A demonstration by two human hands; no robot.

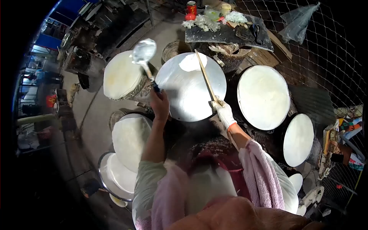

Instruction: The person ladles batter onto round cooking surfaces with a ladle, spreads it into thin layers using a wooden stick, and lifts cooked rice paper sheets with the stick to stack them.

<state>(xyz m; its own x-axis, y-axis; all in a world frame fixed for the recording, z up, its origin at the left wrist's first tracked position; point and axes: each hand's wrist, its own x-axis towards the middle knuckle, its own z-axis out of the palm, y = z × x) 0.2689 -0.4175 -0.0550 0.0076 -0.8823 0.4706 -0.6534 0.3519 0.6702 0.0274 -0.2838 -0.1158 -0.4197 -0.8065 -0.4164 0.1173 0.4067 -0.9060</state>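
My bare left hand is wrapped round the dark handle of a ladle. White batter coats the ladle's bowl, which is raised to the upper left of a round metal griddle. In a white glove, my right hand grips a long thin wooden stick. The stick slants up across the griddle's right side, its far end over a white batter patch at the griddle's far edge. Whether the stick touches the batter I cannot tell.
Round griddles with pale sheets surround me: one far left, one near left, two on the right. A white-filled basin sits lower left. A cluttered dark table stands behind; wire fencing runs along the right.
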